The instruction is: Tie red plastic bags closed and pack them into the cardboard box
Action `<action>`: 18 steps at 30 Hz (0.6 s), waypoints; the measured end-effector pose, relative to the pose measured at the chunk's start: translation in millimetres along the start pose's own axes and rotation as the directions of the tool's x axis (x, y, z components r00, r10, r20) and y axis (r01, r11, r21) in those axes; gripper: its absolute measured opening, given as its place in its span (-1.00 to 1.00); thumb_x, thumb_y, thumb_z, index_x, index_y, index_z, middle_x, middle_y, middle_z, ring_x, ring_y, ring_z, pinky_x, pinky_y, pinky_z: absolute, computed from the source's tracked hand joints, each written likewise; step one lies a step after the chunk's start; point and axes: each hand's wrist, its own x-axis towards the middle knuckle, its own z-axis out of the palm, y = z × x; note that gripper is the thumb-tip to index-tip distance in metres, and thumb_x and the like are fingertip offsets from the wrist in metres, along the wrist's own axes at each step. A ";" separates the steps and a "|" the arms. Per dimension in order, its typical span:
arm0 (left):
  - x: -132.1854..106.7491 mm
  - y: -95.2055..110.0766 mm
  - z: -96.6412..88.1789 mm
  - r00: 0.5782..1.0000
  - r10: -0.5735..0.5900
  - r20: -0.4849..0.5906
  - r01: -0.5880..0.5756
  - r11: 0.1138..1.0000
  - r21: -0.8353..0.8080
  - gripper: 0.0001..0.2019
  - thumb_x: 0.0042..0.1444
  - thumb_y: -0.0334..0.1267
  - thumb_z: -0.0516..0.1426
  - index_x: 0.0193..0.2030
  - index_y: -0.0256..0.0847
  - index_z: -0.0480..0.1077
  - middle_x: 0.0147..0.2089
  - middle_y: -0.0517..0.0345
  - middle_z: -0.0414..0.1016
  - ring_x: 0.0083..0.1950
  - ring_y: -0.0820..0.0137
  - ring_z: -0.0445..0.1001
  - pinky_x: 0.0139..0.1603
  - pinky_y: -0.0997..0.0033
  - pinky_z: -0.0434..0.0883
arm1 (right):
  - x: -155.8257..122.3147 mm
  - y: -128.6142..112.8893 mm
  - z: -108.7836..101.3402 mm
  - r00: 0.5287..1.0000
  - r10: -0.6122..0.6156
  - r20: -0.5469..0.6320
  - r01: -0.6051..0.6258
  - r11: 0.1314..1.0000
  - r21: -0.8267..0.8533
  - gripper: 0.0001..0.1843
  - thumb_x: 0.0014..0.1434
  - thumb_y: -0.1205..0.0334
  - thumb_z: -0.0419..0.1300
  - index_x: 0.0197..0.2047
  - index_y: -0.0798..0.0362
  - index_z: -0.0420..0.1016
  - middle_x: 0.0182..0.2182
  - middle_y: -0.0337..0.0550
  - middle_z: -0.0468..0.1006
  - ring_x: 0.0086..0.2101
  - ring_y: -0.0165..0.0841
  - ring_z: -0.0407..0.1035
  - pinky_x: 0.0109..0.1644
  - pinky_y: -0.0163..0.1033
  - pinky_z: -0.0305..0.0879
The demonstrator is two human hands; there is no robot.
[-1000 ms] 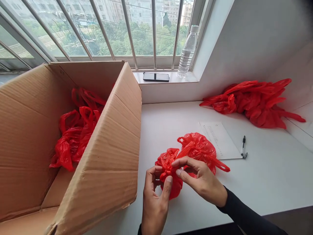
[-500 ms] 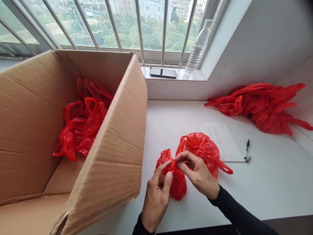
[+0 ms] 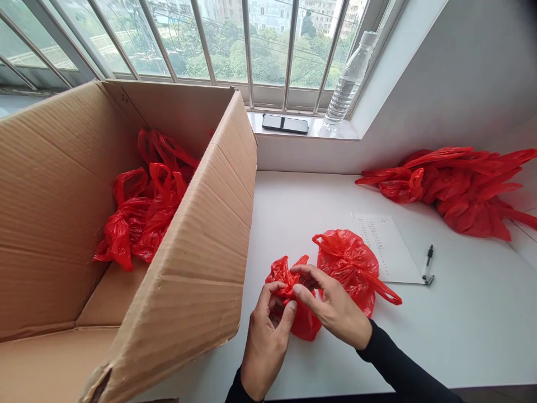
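Since the frame ½ sec ago, the R hand (image 3: 338,310) has shifted slightly toward the L hand (image 3: 268,341), & a loose red end now sticks up by its index finger; view's also swung a bit. L thumb & fingers grasp the bunched neck of the small red bag (image 3: 306,324), which is on the white table (image 3: 293,212) just R of the cardboard box (image 3: 188,263). R thumb & index are at the same neck, tips apart; can't tell if they pinch it. Larger red bag (image 3: 346,254) sits just beyond, nr the paper (image 3: 394,254) w/ pen (image 3: 428,262) at its edge. More red bags (image 3: 142,224) lie inside the box.
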 end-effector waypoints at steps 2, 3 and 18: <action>-1.5 1.7 -0.4 1.000 -0.002 0.003 0.002 1.000 -0.001 -0.71 0.28 -0.06 0.13 0.07 -0.06 0.27 -0.29 0.22 0.46 -0.25 0.36 0.46 -0.16 0.39 0.39 | 2.0 -0.6 1.2 1.000 -0.010 0.004 0.011 1.000 -0.020 -0.78 0.34 0.08 0.15 0.00 -0.05 0.44 -0.19 -0.22 0.54 -0.24 -0.33 0.40 -0.09 -0.17 0.35; -2.1 2.2 -0.5 1.000 -0.001 0.000 0.001 1.000 -0.008 -0.67 0.28 -0.06 0.13 0.12 -0.05 0.25 -0.34 0.25 0.43 -0.28 0.36 0.45 -0.18 0.39 0.38 | 2.8 -1.3 1.6 1.000 -0.025 -0.007 0.025 0.999 -0.025 -0.82 0.34 0.10 0.15 -0.06 -0.04 0.46 -0.22 -0.23 0.54 -0.26 -0.34 0.39 -0.11 -0.17 0.35; 19.8 21.8 -3.8 0.990 0.112 -0.089 -0.090 0.972 0.216 -0.77 0.24 -0.05 0.15 -0.11 -0.07 0.55 -0.30 0.13 0.44 -0.27 0.27 0.42 -0.21 0.31 0.37 | 0.0 -5.2 -3.5 0.985 -0.169 -0.029 0.169 0.985 0.024 -0.89 0.32 0.36 0.08 -0.15 -0.03 0.38 -0.24 -0.22 0.48 -0.22 -0.33 0.39 -0.07 -0.19 0.34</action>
